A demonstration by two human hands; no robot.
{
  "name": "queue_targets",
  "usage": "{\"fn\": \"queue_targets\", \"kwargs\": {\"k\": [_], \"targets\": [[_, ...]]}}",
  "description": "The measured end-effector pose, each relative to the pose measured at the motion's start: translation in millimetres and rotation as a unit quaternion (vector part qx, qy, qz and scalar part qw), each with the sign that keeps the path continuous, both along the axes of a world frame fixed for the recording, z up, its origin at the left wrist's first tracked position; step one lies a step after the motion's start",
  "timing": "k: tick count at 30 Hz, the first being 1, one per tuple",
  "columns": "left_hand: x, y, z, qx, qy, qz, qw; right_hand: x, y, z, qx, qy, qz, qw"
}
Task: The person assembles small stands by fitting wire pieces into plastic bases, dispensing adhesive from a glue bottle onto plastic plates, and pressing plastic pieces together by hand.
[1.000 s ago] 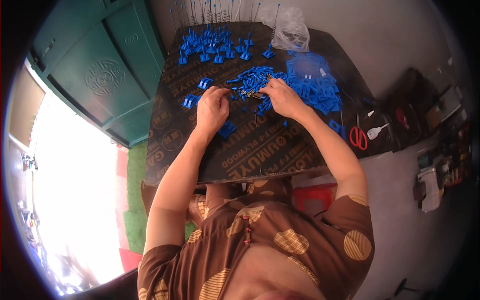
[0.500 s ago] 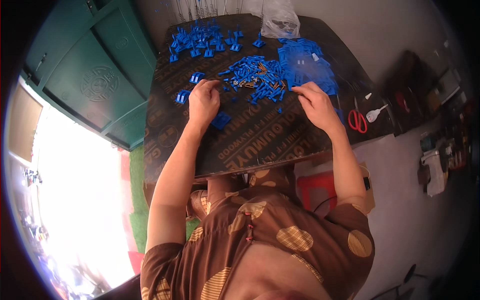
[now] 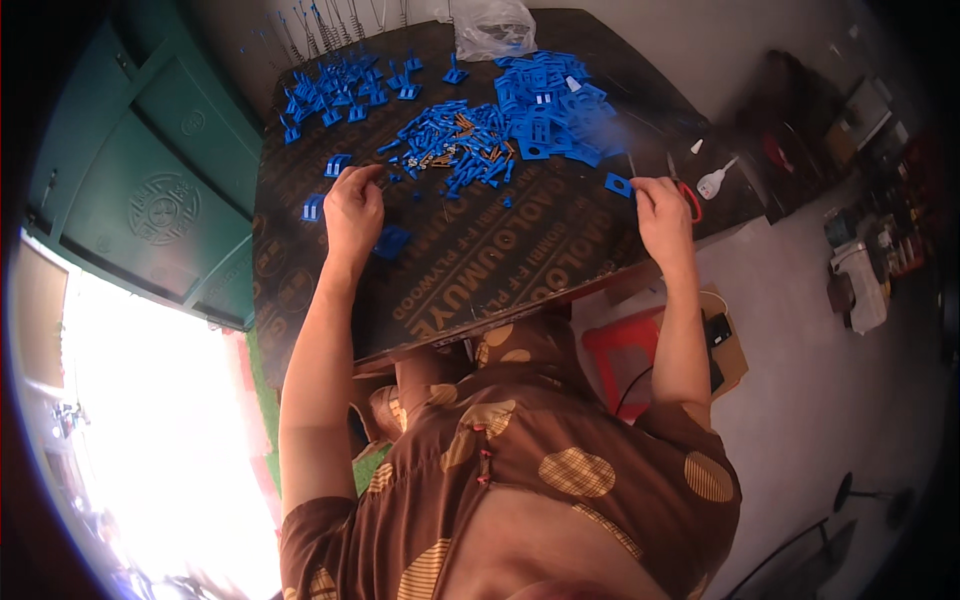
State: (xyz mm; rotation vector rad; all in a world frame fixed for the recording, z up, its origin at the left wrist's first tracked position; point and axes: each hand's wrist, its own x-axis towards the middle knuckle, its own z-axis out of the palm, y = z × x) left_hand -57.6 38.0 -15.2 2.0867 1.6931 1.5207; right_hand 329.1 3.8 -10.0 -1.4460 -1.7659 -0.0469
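My right hand (image 3: pixel 664 218) pinches one corner of a flat blue plate with a round hole (image 3: pixel 617 184), just over the table's right part, apart from the pile of similar blue plates (image 3: pixel 560 105). On the left, my left hand (image 3: pixel 355 205) has its fingers curled together; whatever they hold, if anything, is hidden. Close beside it lie two blue plates with white strips (image 3: pixel 312 207), and another blue plate (image 3: pixel 391 241) rests by its wrist. Between the hands and farther back spreads a heap of small blue plugs (image 3: pixel 455 145) mixed with brass-coloured pieces.
Blue bases with upright stems (image 3: pixel 340 95) crowd the far left, metal springs (image 3: pixel 325 30) behind them. A clear plastic bag (image 3: pixel 495 30) sits at the back. Red-handled scissors (image 3: pixel 690 200) and a white bottle (image 3: pixel 712 184) lie near the right edge. Under it stands a red stool (image 3: pixel 610 355).
My right hand has drawn away from the plate pile toward the right, bringing one blue plate along. My left hand keeps its place beside the strip-marked plates. The whole view has shifted.
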Motion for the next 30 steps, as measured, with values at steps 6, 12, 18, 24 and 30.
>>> {"fn": "queue_targets", "kwargs": {"k": [6,12,18,24,30], "targets": [[-6,-4,8,-0.017,0.004,0.01,1.0,-11,4,-13,0.011,-0.175,-0.002,0.984],[-5,-25,41,-0.04,0.006,-0.008,0.999,-20,-2,-16,-0.005,-0.219,-0.017,0.975],[-2,-71,31,-0.041,0.004,-0.017,0.999,-51,-19,-7,-0.004,-0.163,0.094,0.982],[13,-109,16,-0.024,-0.023,0.015,0.999,-48,-9,-9,0.012,-0.067,0.116,0.991],[48,-122,2,-0.012,-0.089,-0.046,0.995,-39,1,-16,-0.093,-0.026,0.113,0.989]]}}
